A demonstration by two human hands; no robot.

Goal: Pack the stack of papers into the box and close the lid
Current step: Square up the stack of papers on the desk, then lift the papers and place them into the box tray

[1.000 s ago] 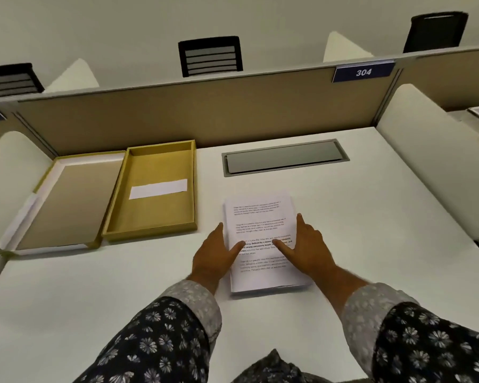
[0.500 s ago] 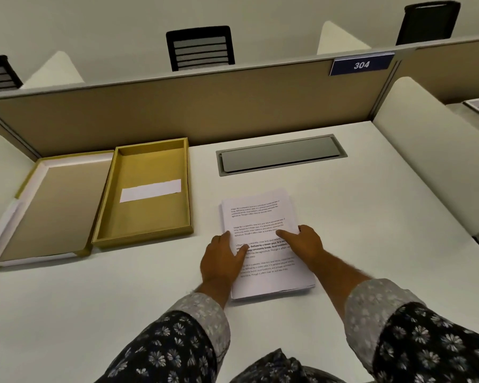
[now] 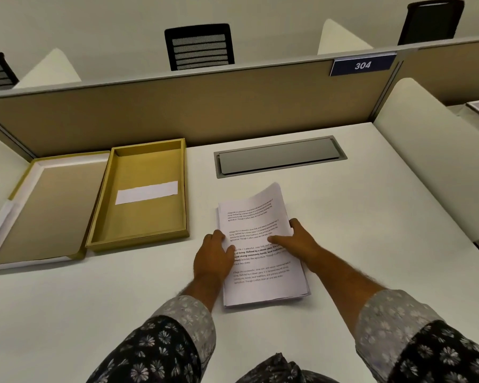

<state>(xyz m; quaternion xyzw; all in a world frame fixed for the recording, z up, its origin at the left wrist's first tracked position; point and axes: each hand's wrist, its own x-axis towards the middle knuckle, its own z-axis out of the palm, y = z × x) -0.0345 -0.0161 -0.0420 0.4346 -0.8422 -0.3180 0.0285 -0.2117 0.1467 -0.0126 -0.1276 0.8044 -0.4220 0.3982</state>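
A stack of printed white papers (image 3: 257, 277) lies on the white desk in front of me. My left hand (image 3: 212, 255) grips its left edge, thumb on the top sheet. My right hand (image 3: 297, 241) holds the right edge, fingers under it and thumb across the page. The far right corner of the stack curls up off the desk. To the left stands the open yellow box (image 3: 143, 239), with only a white paper strip (image 3: 146, 192) inside. Its lid (image 3: 43, 208) lies upturned further left, touching the box.
A grey cable hatch (image 3: 280, 158) is set into the desk behind the papers. A tan partition (image 3: 205, 111) bearing a "304" sign closes the back. White curved dividers (image 3: 432, 161) flank the desk. Black chairs (image 3: 199, 47) stand beyond the partition.
Both hands have gone from lying flat on the stack to gripping its side edges. The stack's far right corner has risen off the desk.
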